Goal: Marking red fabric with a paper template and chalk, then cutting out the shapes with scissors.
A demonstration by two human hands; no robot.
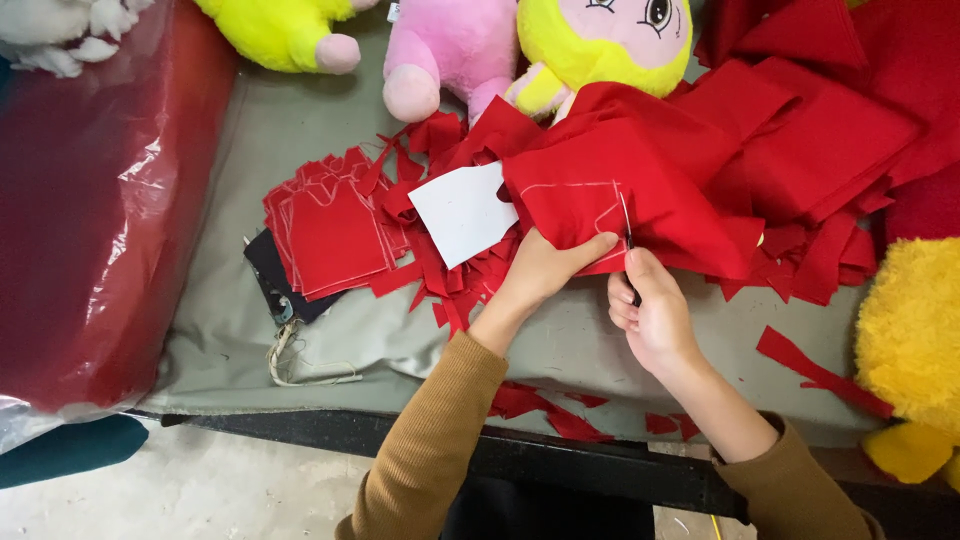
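I see the worktop (300, 330), covered by a grey-green cloth, with a dark front edge and a pale concrete floor (200, 490) below it. Far to the left of my grip lies a big red bundle in clear plastic (90, 220). Above the grip, at the far edge, sit plush toys: a pink one (445, 50) and a yellow-haired doll (610, 40); another yellow toy (915, 330) is well to the right. A large heap of red fabric (820, 130) spreads above and right of the grip.

The red fabric piece (600, 200) with a white traced outline lies directly above both hands. My left hand (545, 270) is clenched on its lower edge, thumb on top. My right hand (650, 315) is closed around scissors (627, 235), whose blades go up into the fabric along the outline. Just left of the left grip lies a white card template (465, 210), and further left a neat stack of cut red pieces (330, 235). Small red scraps (545, 400) lie below the hands, near the worktop edge.
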